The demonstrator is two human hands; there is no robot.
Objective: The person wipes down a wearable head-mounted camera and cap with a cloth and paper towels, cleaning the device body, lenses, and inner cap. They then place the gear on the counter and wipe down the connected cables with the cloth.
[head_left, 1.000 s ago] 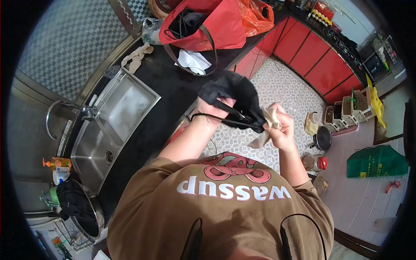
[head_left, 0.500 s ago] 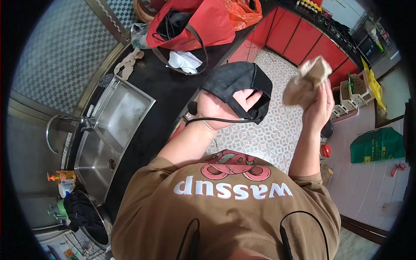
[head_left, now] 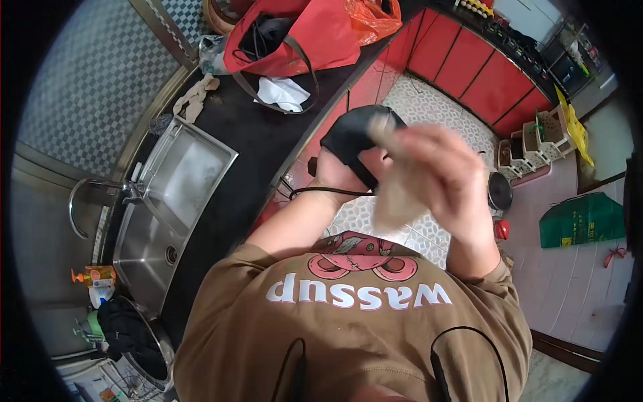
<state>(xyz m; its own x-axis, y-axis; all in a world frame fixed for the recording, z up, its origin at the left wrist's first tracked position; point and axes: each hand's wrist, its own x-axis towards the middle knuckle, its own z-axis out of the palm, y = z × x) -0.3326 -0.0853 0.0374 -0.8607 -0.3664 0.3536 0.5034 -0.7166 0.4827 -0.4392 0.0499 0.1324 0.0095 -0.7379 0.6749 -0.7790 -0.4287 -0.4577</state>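
Observation:
A black cap (head_left: 347, 137) rests over my left hand (head_left: 337, 173), whose palm and wrist show beneath it. Most of that hand's fingers are hidden by the cap and by the other hand. A thin black cord or edge runs from the cap across my left wrist. My right hand (head_left: 455, 177) pinches a beige cloth (head_left: 404, 194), which is blurred and hangs in front of the cap's right side. Whether the cloth touches the cap, I cannot tell.
To the left, a steel sink (head_left: 226, 161) with a faucet (head_left: 84, 201) is set in the black counter (head_left: 231, 194). A red bag (head_left: 328, 40), a white tissue (head_left: 281, 94) and another beige cloth (head_left: 194, 99) lie on the counter. Baskets (head_left: 536, 144) stand right.
My right hand has swung left with the beige cloth, from off to the side to in front of the cap. The cap has shifted slightly and is now partly covered.

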